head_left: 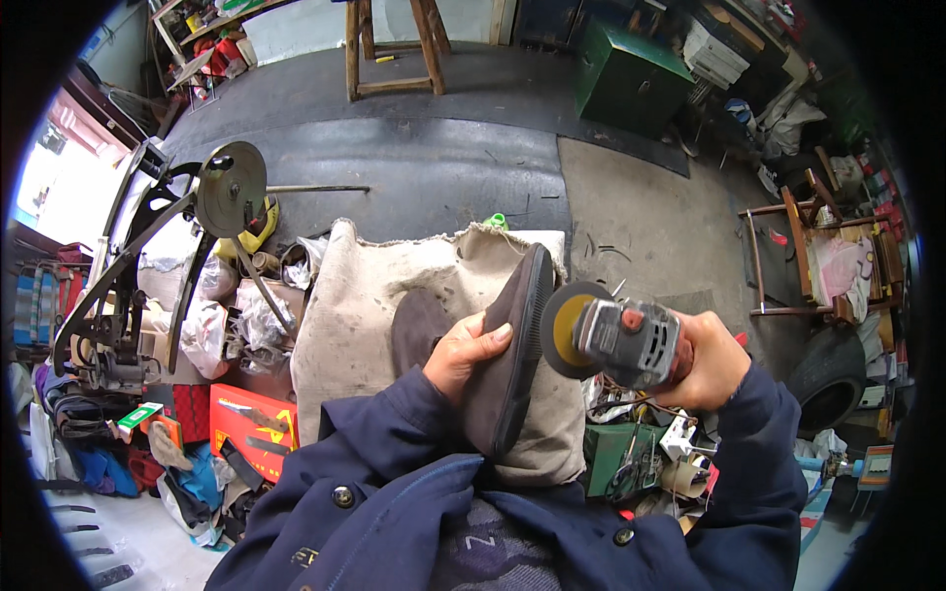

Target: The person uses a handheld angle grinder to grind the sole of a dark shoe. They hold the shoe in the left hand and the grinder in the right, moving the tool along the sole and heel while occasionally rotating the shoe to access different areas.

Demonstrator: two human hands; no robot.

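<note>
Head view: gripping a dark shoe (509,369) in the left hand (461,359), with thumb (485,344) on the upper and fingers curled largely out of sight, over the right half of the pale cloth (340,286), with sole (535,340) turned toward the cloth's right edge. Clasping a grinder (636,343) in the right hand (714,364), with fingers closed round its body beyond that edge and disc (570,332) up at the sole; impossible to tell whether touching or just beside. Probably grinding the sole's edge; next calling for a firm hold, light contact and an even run along the rim, keeping thumb clear. Also showing a second shoe (416,325) near the cloth's middle, partly covered by the left hand. Beyond the lower left corner, showing a red box (236,424), contents hidden; along the left edge, crumpled bags (262,317), unreadable inside. Off the lower right corner, showing a green box (603,455) amid clutter, contents unclear; past the upper right corner, a green chest (621,84), apparently shut.
</note>
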